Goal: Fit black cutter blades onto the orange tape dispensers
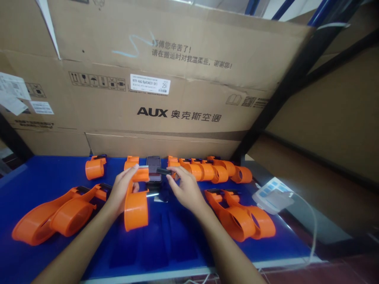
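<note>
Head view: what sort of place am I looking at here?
Probably a small workshop or assembly bench: many similar orange parts are laid out on a blue tabletop, and a sheet of printed air-conditioner cardboard stands behind it.

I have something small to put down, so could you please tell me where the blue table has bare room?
The blue table looks bare between the forearms, nearside of the held orange part, and at back left, between the lone orange part and the front-left orange pair. It's crowded along the back-right orange row and around the left hand and right hand.
</note>
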Demonstrator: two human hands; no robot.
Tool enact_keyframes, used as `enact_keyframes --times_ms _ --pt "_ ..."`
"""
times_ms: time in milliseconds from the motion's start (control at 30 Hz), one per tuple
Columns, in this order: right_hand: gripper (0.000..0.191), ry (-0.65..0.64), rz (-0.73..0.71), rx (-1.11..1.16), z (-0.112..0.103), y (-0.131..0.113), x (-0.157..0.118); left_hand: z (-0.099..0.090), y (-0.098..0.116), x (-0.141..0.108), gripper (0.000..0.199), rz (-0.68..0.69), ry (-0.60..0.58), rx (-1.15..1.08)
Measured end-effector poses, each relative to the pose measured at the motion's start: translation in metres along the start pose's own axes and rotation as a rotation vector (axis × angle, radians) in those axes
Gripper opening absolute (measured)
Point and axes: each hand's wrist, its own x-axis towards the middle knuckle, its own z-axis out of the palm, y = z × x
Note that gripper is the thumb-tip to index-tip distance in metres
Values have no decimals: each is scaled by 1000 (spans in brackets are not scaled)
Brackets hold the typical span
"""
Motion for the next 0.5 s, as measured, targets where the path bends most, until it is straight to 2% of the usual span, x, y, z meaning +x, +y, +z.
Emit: enact_keyframes --times_ms 100,200,367,500 --pt "15 -100 69 -191 -3 6 0 -4 0 4 41 -12 7 -20" --pt "14 -183 107 -299 -1 8 -2 0 0 1 41 -15 11 -31" --pt "22 -273 65 -252 7 6 -8 10 1 -6 40 -3 17 -9" --pt "33 -281 66 -223 11 6 -10 9 1 -6 40 2 5 -1"
